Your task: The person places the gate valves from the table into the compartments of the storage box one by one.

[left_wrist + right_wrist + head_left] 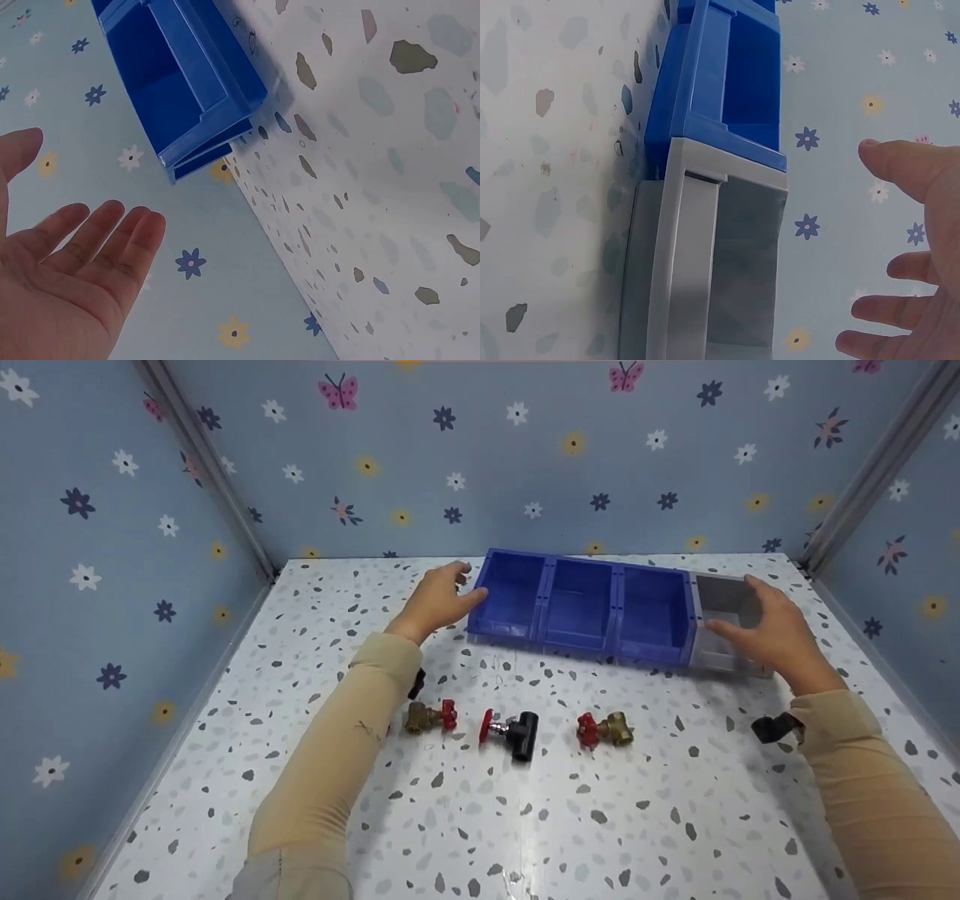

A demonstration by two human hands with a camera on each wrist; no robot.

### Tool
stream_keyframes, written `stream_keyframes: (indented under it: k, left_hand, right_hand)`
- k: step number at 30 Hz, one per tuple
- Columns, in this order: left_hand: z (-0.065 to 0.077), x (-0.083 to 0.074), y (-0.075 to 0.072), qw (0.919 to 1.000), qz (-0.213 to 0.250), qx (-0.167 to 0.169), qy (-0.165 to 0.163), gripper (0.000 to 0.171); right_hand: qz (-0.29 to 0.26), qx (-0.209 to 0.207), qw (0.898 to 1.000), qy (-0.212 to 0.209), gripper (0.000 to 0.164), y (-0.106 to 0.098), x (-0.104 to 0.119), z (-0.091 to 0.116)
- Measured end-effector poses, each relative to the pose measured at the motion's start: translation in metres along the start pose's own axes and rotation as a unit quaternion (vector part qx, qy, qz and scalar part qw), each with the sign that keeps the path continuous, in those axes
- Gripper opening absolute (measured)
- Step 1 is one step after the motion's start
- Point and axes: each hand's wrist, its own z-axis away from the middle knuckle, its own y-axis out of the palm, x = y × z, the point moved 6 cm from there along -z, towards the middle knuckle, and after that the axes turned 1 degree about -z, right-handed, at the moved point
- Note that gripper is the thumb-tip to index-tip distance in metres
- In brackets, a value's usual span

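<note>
A row of three blue storage bins (581,604) and one grey bin (724,651) stands joined side by side at the back of the table. My left hand (439,598) is beside the row's left end, fingers loosely spread; in the left wrist view that hand (82,277) shows an empty palm, apart from the blue bin (169,82). At the other end, my right hand (784,637) hovers over the grey bin in the head view. The right wrist view has its fingers (889,311) extended and apart from the grey bin (690,255), holding nothing.
In front of the bins lie a brass valve with a red handwheel (426,717), a black tee-shaped valve (523,736) with a red handle, and another brass valve (619,728). Flower-patterned panels (510,457) enclose the speckled table (570,817) at the back and sides.
</note>
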Motion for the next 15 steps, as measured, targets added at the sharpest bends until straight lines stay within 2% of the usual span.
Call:
stream_keyframes:
  k: [4,15]
  left_hand:
    - [-0.002,0.002,0.001,0.9999,0.012,-0.003,-0.011,0.067]
    - [-0.009,0.007,0.006,0.9989,0.035,-0.007,-0.032,0.064]
  right_hand:
    - [-0.013,-0.002,1.000,0.003,0.119,-0.002,-0.004,0.000]
    - [-0.007,-0.017,0.999,0.031,0.112,-0.005,-0.015,-0.001]
